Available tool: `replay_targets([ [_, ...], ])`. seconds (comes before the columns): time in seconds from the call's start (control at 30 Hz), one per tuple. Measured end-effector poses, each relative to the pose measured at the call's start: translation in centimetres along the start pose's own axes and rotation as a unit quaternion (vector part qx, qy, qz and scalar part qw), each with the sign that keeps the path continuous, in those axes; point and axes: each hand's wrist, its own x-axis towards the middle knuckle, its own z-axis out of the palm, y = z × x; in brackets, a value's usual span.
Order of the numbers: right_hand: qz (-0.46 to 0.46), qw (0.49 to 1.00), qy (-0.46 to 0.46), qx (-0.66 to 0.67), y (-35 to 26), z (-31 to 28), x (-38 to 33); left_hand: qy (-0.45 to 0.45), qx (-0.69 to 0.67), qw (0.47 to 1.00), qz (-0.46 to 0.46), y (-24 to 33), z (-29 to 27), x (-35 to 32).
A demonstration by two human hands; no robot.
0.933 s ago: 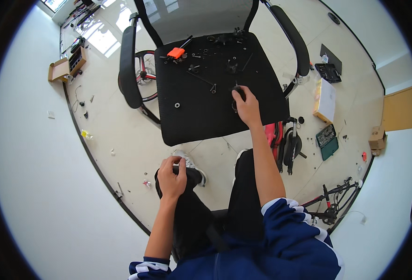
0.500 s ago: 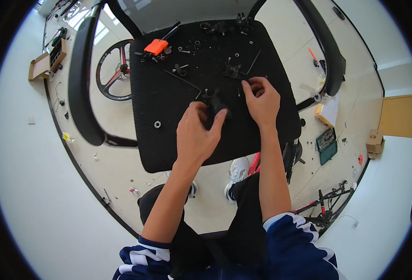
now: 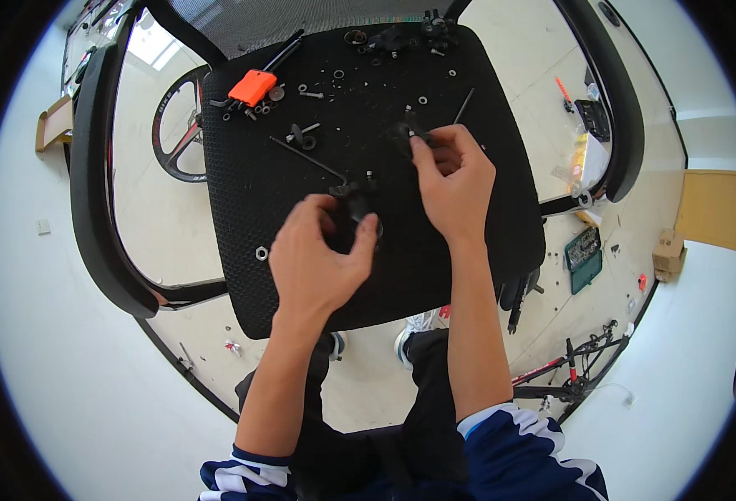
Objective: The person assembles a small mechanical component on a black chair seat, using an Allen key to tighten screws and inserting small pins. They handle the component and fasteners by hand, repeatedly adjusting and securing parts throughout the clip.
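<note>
My left hand pinches a small black part over the black seat of an office chair. My right hand is just to the right, its fingertips closed on another small black part resting on the seat. Scattered across the seat lie screws, washers, a lone metal ring, a long thin hex key and an orange-handled hex key set.
Black chair armrests curve on the left and right. A bicycle wheel lies on the floor behind the left armrest. A green box, a cardboard box and a bicycle frame sit to the right.
My left hand rose from my knee up to the seat and took hold of a black part. My head moved in closer, and my right hand shifted toward the seat's back.
</note>
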Motion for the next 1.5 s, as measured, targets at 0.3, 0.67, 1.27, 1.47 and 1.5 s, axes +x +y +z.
replay_targets([
  [0.3, -0.069, 0.977, -0.154, 0.133, -4.5, 0.8, -3.4, 0.017, -0.275, 0.945, 0.178, -2.5, -1.9, 1.0],
  [0.67, 0.040, 0.941, -0.274, 0.194, -6.7, -0.3, -6.6, -0.029, -0.423, 0.906, -0.006, -3.2, -1.2, -3.1],
  [1.27, 0.231, 0.854, 0.013, 0.466, -0.3, -7.1, -0.6, -0.042, -0.155, 0.985, 0.054, -0.1, 3.0, 0.1],
  [1.47, 0.230, 0.869, 0.009, 0.437, -1.3, -6.8, -0.4, -0.064, -0.648, 0.755, -0.069, 2.1, 2.1, 1.8],
  [1.5, 0.233, 0.872, 0.009, 0.431, -1.4, -6.8, -0.4, -0.063, -0.648, 0.756, -0.073, 2.3, 1.9, 1.8],
])
